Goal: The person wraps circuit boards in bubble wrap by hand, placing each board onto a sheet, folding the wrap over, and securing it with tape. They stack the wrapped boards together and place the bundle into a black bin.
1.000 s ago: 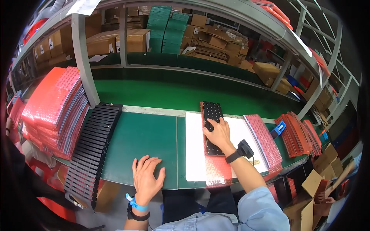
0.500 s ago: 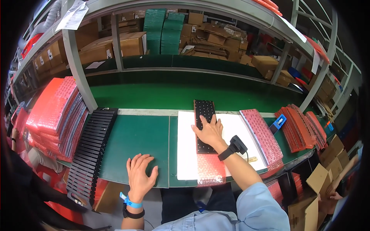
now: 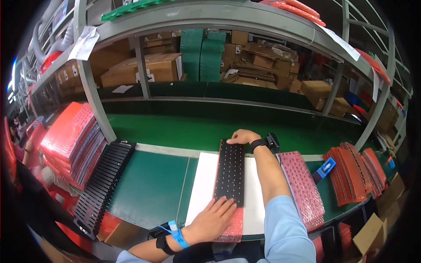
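Observation:
A long black panel [image 3: 229,175] dotted with small light spots lies lengthwise on a white sheet [image 3: 201,182]. Pink bubble wrap [image 3: 232,230] shows beyond its near end. My left hand [image 3: 212,221] rests flat there, fingers stretched across the panel's near edge and the wrap; it is open. At the far end my right hand [image 3: 244,136] is closed, its thumb and curled fingers gripping the panel's edge. The fingers' undersides are hidden. A dark band with a small box sits on the right wrist, a blue strap on the left.
At left stand a black slotted rack [image 3: 105,188] and a pile of red bubble-wrap packs [image 3: 66,138]. To the right lie a pink bubble-wrapped slab [image 3: 302,190], a blue tape dispenser [image 3: 325,168] and red packs [image 3: 344,175]. A grey frame post [image 3: 94,101] rises at left.
My right hand has gone from the panel's middle to its far end and closed there. My left hand has moved right from the green tabletop onto the near end. The view has tilted up.

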The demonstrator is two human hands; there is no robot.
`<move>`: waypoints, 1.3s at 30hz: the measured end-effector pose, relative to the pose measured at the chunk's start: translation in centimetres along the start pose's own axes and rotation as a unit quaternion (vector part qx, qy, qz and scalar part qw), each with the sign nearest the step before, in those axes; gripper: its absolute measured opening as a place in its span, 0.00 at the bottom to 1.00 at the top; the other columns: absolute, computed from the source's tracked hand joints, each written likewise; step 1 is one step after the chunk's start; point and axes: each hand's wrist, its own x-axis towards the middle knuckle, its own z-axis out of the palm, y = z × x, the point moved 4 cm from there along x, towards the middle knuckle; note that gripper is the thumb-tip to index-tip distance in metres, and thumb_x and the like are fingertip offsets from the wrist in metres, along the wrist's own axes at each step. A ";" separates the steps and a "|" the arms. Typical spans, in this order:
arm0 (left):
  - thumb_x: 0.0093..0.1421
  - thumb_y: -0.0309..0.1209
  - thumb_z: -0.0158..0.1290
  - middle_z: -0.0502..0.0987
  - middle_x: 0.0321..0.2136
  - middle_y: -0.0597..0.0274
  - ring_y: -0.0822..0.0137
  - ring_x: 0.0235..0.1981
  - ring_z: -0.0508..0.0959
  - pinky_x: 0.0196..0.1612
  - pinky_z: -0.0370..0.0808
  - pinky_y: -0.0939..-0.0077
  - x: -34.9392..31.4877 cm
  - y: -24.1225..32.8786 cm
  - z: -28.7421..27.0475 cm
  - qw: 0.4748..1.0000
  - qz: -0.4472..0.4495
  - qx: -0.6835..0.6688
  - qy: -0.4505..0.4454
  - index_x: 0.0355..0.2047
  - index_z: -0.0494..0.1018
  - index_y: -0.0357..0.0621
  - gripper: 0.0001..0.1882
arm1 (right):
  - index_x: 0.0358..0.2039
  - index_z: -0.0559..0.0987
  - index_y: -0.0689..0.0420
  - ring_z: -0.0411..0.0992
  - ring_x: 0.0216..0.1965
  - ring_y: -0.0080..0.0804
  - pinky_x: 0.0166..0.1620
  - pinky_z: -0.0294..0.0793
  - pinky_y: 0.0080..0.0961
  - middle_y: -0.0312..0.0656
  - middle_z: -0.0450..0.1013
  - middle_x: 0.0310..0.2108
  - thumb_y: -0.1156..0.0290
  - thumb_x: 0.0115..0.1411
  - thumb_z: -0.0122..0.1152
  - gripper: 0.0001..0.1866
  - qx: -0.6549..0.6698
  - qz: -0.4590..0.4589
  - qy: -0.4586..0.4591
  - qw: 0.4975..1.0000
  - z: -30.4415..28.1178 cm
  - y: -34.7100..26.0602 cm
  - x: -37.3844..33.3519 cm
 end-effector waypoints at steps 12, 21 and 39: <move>0.63 0.37 0.49 0.59 0.64 0.47 0.46 0.66 0.57 0.67 0.54 0.51 0.5 0.9 0.2 0.999 0.026 -0.020 -0.003 0.64 0.59 0.40 0.30 | 0.40 0.81 0.60 0.77 0.34 0.38 0.39 0.76 0.35 0.44 0.80 0.33 0.68 0.41 0.75 0.23 0.009 -0.206 0.133 0.970 -11.9 -3.8 -7.5; 0.60 0.33 0.51 0.66 0.58 0.48 0.46 0.62 0.62 0.65 0.57 0.54 -3.7 3.7 0.5 0.997 0.030 -0.070 0.030 0.59 0.64 0.37 0.27 | 0.41 0.81 0.49 0.68 0.26 0.39 0.30 0.69 0.33 0.39 0.67 0.23 0.77 0.41 0.65 0.22 -0.165 -0.359 0.479 0.784 -1.5 -15.8 -33.6; 0.57 0.27 0.55 0.70 0.55 0.48 0.50 0.59 0.68 0.64 0.62 0.56 -5.4 5.0 0.6 0.977 0.013 -0.189 0.095 0.55 0.69 0.38 0.24 | 0.55 0.76 0.49 0.64 0.44 0.38 0.49 0.63 0.32 0.40 0.65 0.42 0.60 0.45 0.75 0.34 0.031 -0.211 0.209 0.954 11.0 -9.2 -27.6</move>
